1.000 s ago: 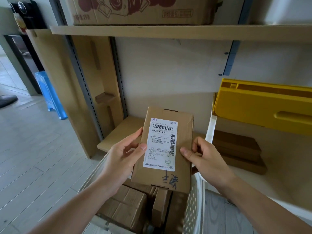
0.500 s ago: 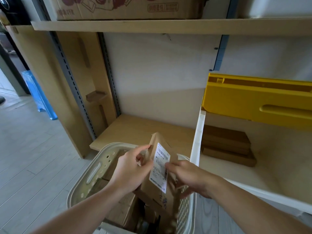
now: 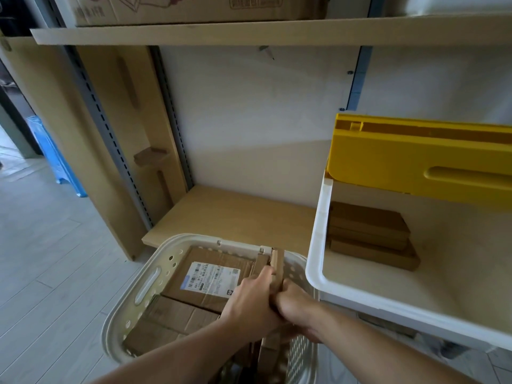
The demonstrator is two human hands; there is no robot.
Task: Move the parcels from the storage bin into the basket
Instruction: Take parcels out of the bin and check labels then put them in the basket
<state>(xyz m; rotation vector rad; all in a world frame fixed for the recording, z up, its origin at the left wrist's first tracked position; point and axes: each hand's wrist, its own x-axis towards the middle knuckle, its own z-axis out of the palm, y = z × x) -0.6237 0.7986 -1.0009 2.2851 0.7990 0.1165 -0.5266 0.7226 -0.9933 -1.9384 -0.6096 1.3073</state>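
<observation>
We had both hands, left hand [image 3: 250, 300] and right hand [image 3: 295, 303], in a clamped grip on an edge-up parcel [image 3: 277, 268] against the basket [image 3: 155, 275] right wall; next, release and reach right to the storage bin [image 3: 318, 245] stack [image 3: 368, 234].

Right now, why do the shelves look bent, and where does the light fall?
Head view: the wide-angle lens bows the upper shelf and posts; soft light brightens the white storage bin and the wall's upper part, whose lower part lies shaded; the hands over the basket look slightly soft.
</observation>
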